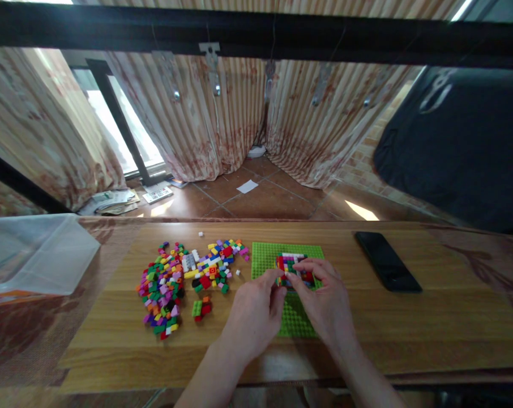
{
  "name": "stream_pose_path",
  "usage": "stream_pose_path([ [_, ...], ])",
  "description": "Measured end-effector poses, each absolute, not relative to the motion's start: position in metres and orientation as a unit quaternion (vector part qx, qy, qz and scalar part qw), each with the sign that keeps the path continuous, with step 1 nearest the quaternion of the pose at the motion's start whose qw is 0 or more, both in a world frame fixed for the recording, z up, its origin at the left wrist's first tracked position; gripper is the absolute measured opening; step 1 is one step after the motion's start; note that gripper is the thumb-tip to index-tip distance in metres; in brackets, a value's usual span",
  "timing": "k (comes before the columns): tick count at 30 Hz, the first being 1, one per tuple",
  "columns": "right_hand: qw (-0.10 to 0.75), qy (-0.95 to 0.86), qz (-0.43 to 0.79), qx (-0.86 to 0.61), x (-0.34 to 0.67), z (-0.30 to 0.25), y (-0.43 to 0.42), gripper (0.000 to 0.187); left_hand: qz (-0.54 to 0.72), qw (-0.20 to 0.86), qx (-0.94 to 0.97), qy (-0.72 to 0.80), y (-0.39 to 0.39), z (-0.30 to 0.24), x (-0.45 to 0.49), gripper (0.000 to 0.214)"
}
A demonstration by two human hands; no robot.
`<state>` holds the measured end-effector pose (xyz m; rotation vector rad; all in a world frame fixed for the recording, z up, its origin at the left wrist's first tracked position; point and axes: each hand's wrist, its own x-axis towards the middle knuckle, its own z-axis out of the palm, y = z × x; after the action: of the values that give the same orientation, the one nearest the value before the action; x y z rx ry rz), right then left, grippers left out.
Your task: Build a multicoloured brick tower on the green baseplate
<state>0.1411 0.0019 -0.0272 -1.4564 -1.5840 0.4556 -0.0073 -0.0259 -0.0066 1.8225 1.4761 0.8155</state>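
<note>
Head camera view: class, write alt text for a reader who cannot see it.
The left hand and right hand touch a small multicoloured brick model on a green baseplate on a wooden table. Loose bricks lie to its left, a black phone to its right.

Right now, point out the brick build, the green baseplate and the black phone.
brick build (289, 259): head view, on its far white-and-pink rows.
green baseplate (265, 256): head view, on the bare far-left corner.
black phone (388, 262): head view, on the middle of its screen.
</note>
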Motion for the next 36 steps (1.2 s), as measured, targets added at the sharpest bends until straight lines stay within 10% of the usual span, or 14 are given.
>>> stream_pose_path([
  [26, 0.568, -0.562, 0.24, -0.551, 0.141, -0.018, -0.003, 0.011, 0.459, 0.302, 0.64, 0.537, -0.021, -0.007, -0.006, 0.035],
  [36, 0.491, -0.643, 0.293, -0.509, 0.132, -0.012, -0.018, 0.011, 0.492, 0.302, 0.638, 0.51, -0.024, -0.008, -0.002, 0.039],
])
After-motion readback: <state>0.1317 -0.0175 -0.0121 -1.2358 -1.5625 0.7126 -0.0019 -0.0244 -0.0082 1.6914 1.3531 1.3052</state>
